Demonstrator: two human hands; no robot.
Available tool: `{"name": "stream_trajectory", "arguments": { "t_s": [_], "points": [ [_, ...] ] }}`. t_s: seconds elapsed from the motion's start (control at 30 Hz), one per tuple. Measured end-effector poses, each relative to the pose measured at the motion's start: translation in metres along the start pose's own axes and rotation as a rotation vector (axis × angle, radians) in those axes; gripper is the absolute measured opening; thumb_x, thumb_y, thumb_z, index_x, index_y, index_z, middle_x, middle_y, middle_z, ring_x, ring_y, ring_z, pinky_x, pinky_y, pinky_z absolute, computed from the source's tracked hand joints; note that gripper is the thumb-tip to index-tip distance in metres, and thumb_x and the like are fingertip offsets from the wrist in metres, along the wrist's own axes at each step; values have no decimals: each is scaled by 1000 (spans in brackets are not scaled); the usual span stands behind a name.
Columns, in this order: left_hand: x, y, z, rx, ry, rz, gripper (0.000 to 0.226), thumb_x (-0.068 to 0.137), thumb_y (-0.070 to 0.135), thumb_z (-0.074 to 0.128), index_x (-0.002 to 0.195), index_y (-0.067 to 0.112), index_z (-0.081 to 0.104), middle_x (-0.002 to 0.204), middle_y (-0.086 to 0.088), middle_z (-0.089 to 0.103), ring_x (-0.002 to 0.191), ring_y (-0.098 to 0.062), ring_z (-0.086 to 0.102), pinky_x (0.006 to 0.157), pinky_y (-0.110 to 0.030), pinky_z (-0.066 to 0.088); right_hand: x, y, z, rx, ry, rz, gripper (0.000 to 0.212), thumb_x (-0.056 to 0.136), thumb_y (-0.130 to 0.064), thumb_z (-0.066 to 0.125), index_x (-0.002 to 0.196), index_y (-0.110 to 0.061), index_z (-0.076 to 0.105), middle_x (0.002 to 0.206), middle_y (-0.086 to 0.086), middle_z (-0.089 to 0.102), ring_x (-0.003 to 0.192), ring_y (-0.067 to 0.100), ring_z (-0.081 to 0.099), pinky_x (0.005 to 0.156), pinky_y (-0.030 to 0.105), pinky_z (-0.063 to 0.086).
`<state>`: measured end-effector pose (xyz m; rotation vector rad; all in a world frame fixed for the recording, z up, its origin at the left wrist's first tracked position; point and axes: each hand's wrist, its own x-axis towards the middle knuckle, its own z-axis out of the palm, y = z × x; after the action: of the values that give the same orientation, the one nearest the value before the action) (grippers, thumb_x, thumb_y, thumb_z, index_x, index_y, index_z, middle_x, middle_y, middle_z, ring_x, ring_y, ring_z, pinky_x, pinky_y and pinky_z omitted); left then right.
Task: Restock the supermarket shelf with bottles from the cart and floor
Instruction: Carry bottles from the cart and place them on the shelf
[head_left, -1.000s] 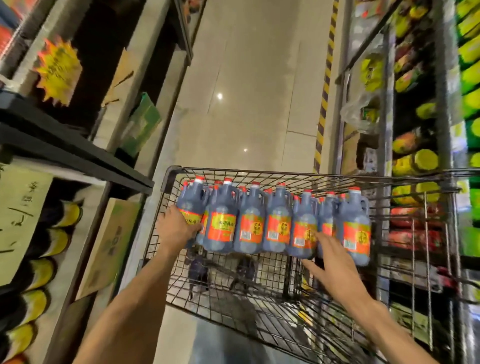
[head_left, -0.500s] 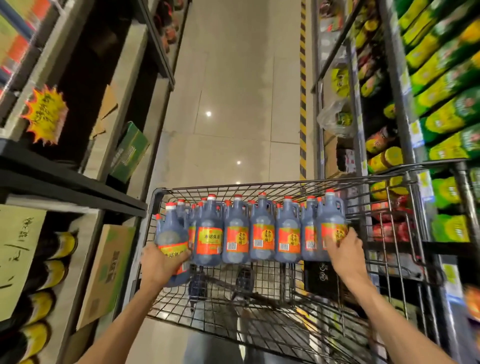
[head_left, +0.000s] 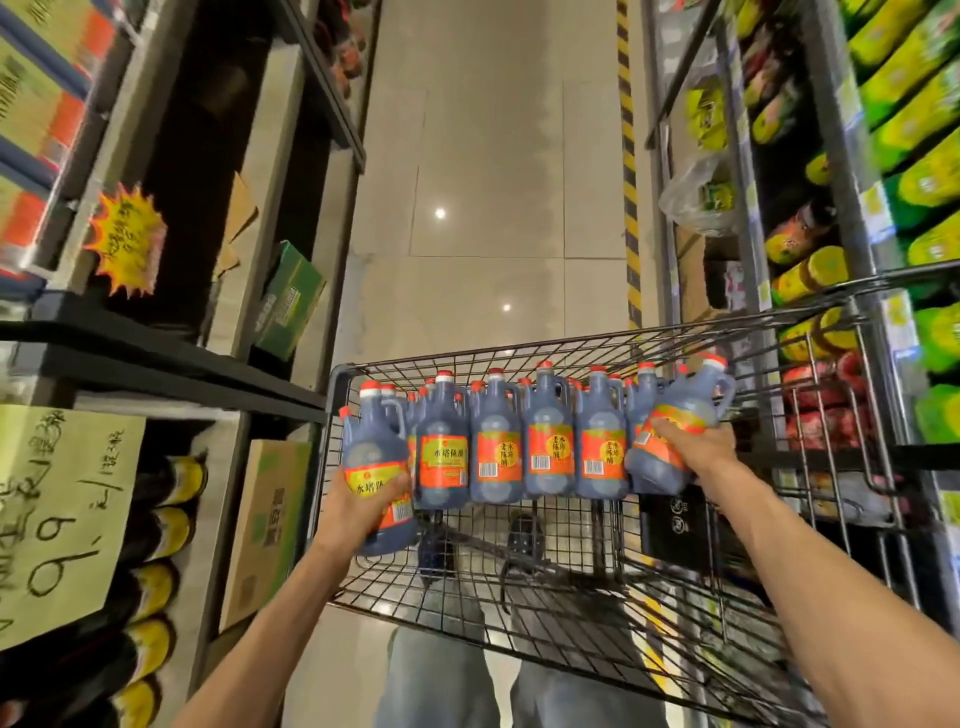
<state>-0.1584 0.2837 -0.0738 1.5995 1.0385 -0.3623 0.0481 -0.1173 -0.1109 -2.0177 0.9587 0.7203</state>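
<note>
A black wire cart (head_left: 343, 379) stands in the aisle before me, holding several dark vinegar bottles (head_left: 496, 457) with red caps and orange-yellow labels in a row at its far end. My left hand (head_left: 358, 504) grips the leftmost bottle (head_left: 376, 457) round its body, pulled toward me out of the row. My right hand (head_left: 696, 447) grips the rightmost bottle (head_left: 675, 415), lifted and tilted to the right. On the left, the lower shelf (head_left: 156, 364) holds dark bottles with yellow caps (head_left: 156, 535).
Cardboard boxes (head_left: 265, 525) stand on the floor against the left shelf, with a green box (head_left: 288, 301) further on. A handwritten price sign (head_left: 52, 514) hangs at the left. The right shelving (head_left: 883, 156) carries green and yellow packs. Tiled aisle floor (head_left: 493, 182) stretches ahead.
Both hands have closed round the end bottles and drawn them out of the row: the left one toward me, the right one up and tilted. The view has tipped upward.
</note>
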Motion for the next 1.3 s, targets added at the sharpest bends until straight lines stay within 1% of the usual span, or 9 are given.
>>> {"name": "stream_trajectory", "arguments": {
  "t_s": [0.17,0.37,0.47,0.63,0.8,0.9,1.07,1.2,1.3],
  "points": [
    [-1,-5,-6,-21,-74,-15,91,63,61,89,131,12,53,112,-16,73,97,-31,75,83,-51,63,4,1,14,135,7,12,90,72,-36,93,141,-4,46,132,12,61,108,30,65,91,45,54],
    [-5,11,-3,43,-143,3,90,64,62,88,133,24,44,115,-6,71,98,-25,75,88,-52,61,-16,32,20,205,-124,-61,61,65,-25,96,113,1,69,104,15,76,77,21,73,65,28,56],
    [-4,24,3,93,-200,48,91,61,59,91,131,19,49,111,-7,74,95,-24,76,87,-52,62,-46,45,25,238,-215,-110,47,70,-20,94,109,-4,73,101,13,78,85,25,76,80,38,61],
    [-7,46,15,203,-296,153,81,64,49,94,125,19,52,110,-7,74,95,-22,75,85,-49,62,-122,50,26,318,-307,-242,54,70,-25,93,115,-20,66,110,7,77,98,24,75,96,46,58],
    [-34,68,25,305,-433,352,80,61,43,95,128,22,56,112,-2,75,96,-17,75,83,-41,63,-213,60,11,417,-261,-368,47,80,-1,83,116,-19,58,105,-3,74,87,6,74,77,22,59],
    [-67,80,31,343,-486,469,66,62,35,91,119,19,62,103,4,76,88,-9,74,74,-25,59,-256,76,1,442,-180,-394,43,82,1,81,109,-20,55,105,-1,70,75,-5,70,63,12,55],
    [-119,88,50,369,-618,543,75,58,34,94,119,17,54,105,-1,72,88,-11,73,64,-19,57,-315,124,-24,526,-60,-403,79,70,-22,93,134,-18,46,124,0,69,101,14,74,84,28,60],
    [-158,91,73,419,-768,601,98,43,49,95,125,16,53,112,-5,74,97,-19,75,85,-44,62,-362,172,-46,613,51,-424,75,73,-18,92,132,-21,47,122,0,71,100,11,74,83,28,60],
    [-203,86,92,476,-858,654,91,50,38,99,126,14,53,113,-9,74,93,-15,76,77,-33,62,-397,212,-66,673,130,-431,74,74,-19,91,133,-27,46,122,-4,70,99,9,74,77,25,60]
  ]
}}
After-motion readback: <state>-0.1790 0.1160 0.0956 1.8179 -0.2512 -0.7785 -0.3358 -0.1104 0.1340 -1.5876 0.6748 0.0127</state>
